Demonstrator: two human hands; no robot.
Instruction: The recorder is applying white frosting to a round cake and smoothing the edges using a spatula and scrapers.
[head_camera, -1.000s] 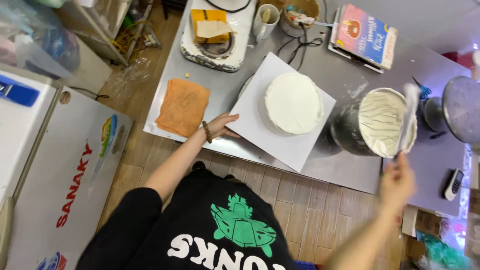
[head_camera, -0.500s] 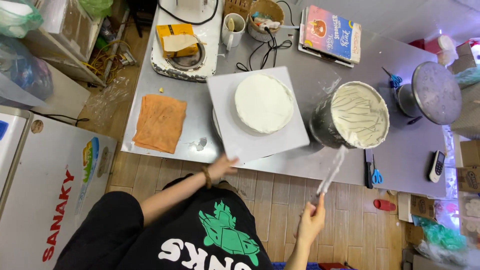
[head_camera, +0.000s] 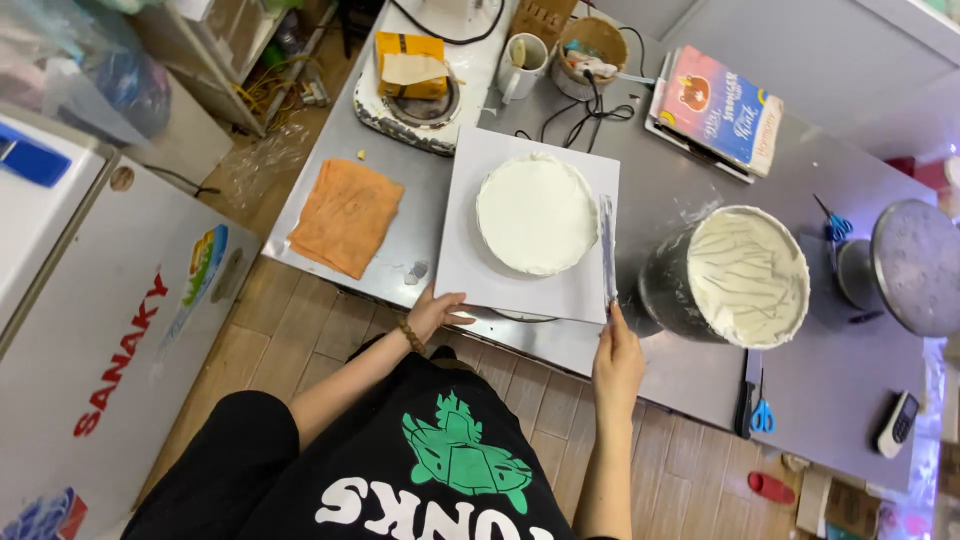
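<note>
Change: R hand (head_camera: 617, 362) w/ icing spatula (head_camera: 606, 250) is now lying at the cake's side; 1 s ago it was lifting out of the cream bowl (head_camera: 738, 272) at 3 o'clock, 0.5 s ago hanging low off the table edge. L hand (head_camera: 437, 312) is staying on the board's near-left corner throughout.
Meaning: prob. the cream load is done & side smoothing is starting; a judgement only.
R fingers: closing round the spatula handle, pressed together; thumb side is hidden, so exact wrap can't tell. Blade is pointing to 12, lying just beside the cake's 3 o'clock edge; touching or not, can't tell.
L fingers: slightly spread, tips resting flat on the white square board (head_camera: 470, 262), thumb at its edge. Holding nothing else.
Cake: round white-frosted cake (head_camera: 536, 214) is sitting mid-board, centre of steel table (head_camera: 660, 190).
Around: orange cloth (head_camera: 346, 216) at 9 o'clock of cake; scale w/ yellow block (head_camera: 408, 66) at 11; mug (head_camera: 523, 62) at 12; book (head_camera: 718, 108) at 1; blue scissors (head_camera: 762, 412) at 4.
</note>
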